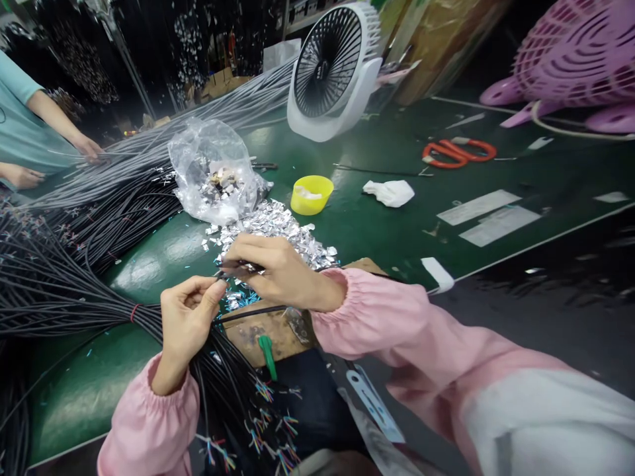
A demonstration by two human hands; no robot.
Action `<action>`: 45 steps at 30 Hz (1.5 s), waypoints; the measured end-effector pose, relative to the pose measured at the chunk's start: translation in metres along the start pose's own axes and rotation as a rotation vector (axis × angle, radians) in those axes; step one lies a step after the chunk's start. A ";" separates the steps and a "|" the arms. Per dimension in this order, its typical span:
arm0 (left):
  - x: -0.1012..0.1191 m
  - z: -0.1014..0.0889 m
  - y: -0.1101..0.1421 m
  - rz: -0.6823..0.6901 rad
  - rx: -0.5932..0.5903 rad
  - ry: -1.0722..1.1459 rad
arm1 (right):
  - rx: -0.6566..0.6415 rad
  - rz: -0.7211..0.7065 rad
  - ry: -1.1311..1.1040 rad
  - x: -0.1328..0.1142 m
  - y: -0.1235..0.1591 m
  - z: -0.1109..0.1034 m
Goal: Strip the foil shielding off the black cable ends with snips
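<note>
My left hand (pixel 191 314) is closed, thumb and forefinger pinching a thin black cable near its end. Close beside it, my right hand (pixel 278 268) is closed on the same dark strand, its fingertips almost meeting the left ones; the exact grip is partly hidden. Under my left wrist runs a thick bundle of black cables (pixel 99 304), tied with a red band (pixel 133 312). Their stripped ends show coloured wires (pixel 262 423) towards my lap. A wooden block (pixel 248 334) with a green piece (pixel 268 357) lies below my hands. Behind them is a pile of silver foil scraps (pixel 282 225).
A clear plastic bag (pixel 211 172) of scraps, a yellow cup (pixel 312 195), crumpled white tissue (pixel 391 193) and orange-handled scissors (pixel 459 152) lie on the green table (pixel 387 244). A white fan (pixel 332 73) and pink fan (pixel 580 59) stand behind. Another person's hand (pixel 88 147) touches grey cables.
</note>
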State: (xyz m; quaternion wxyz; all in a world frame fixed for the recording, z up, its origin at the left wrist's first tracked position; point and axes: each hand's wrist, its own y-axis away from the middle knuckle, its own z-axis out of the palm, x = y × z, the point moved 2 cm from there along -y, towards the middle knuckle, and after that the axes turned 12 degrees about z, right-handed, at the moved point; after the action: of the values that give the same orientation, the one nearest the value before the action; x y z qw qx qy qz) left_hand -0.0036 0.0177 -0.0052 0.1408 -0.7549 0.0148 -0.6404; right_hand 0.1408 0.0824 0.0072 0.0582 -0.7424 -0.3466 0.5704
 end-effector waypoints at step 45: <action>0.005 0.005 0.001 0.135 0.071 -0.111 | 0.204 -0.034 0.071 -0.001 0.005 0.001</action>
State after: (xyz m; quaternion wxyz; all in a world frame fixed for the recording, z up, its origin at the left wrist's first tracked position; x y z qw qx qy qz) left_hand 0.0025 0.0167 -0.0018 0.2109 -0.7811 0.0351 -0.5867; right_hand 0.1424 0.0775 0.0055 0.1554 -0.7463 -0.2971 0.5750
